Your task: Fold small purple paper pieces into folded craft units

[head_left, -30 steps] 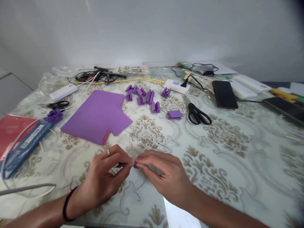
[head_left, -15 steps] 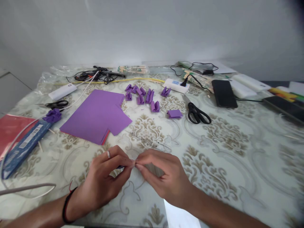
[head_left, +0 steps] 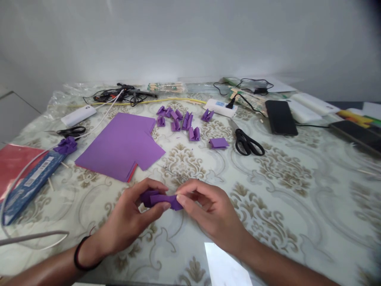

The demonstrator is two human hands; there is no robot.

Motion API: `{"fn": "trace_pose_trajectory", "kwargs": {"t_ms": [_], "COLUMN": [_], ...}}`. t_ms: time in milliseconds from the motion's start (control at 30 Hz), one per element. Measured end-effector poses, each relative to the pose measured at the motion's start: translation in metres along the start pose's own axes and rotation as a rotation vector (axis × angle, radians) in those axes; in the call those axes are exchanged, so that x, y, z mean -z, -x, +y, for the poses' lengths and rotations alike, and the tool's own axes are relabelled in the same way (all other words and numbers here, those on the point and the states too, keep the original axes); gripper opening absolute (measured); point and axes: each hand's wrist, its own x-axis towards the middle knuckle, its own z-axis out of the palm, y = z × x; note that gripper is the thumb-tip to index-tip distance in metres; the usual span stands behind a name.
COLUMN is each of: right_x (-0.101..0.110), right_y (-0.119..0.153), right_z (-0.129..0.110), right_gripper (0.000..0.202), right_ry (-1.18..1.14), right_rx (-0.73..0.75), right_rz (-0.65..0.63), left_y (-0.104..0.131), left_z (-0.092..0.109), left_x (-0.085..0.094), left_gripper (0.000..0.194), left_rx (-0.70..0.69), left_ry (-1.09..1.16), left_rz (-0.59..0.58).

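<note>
Between my hands, low over the table, is a folded piece of purple paper (head_left: 160, 199). My left hand (head_left: 133, 214) is closed on its left part, the thumb along the near side. At the right end, my right hand (head_left: 208, 210) pinches it between thumb and fingers. Parts of the paper are hidden behind my fingers. Beyond my hands lie several small folded purple paper pieces (head_left: 194, 134) and one flatter folded piece (head_left: 219, 143). Purple paper sheets (head_left: 116, 145), with red showing beneath, rest on the left.
Black-handled scissors (head_left: 249, 143) lie at the right, near a black phone (head_left: 281, 117). A white power strip (head_left: 221, 107) with a black plug stands at the back. Tangled black cables (head_left: 125, 94), a white power bank (head_left: 78, 115) and a blue box (head_left: 29, 182) are on the left.
The purple paper, hidden before, now shows between my hands. My right hand has shifted slightly right and its pinch is now on the paper's right end. The table items have not moved.
</note>
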Motion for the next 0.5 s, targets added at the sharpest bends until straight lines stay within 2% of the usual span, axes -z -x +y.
{"fn": "trace_pose_trajectory", "kwargs": {"t_ms": [100, 267, 400, 500], "right_x": [0.0009, 0.0000, -0.0005, 0.0010], "right_y": [-0.0016, -0.0042, -0.0057, -0.0066], "right_z": [0.0002, 0.0010, 0.0033, 0.0046], "right_gripper": [0.011, 0.013, 0.018, 0.024], "right_ry": [-0.044, -0.080, -0.083, -0.099], "right_rx": [-0.070, -0.133, -0.152, -0.187], "right_rz": [-0.019, -0.067, -0.068, -0.048], "left_y": [-0.0004, 0.0006, 0.0021, -0.0012], "left_z": [-0.0032, -0.0060, -0.0075, -0.0062], "left_x": [-0.0001, 0.0000, 0.0001, 0.0006], "left_gripper": [0.012, 0.014, 0.021, 0.032], "left_rx": [0.046, 0.045, 0.057, 0.156], "left_ry": [0.055, 0.053, 0.028, 0.177], "left_rz": [0.017, 0.009, 0.006, -0.001]}}
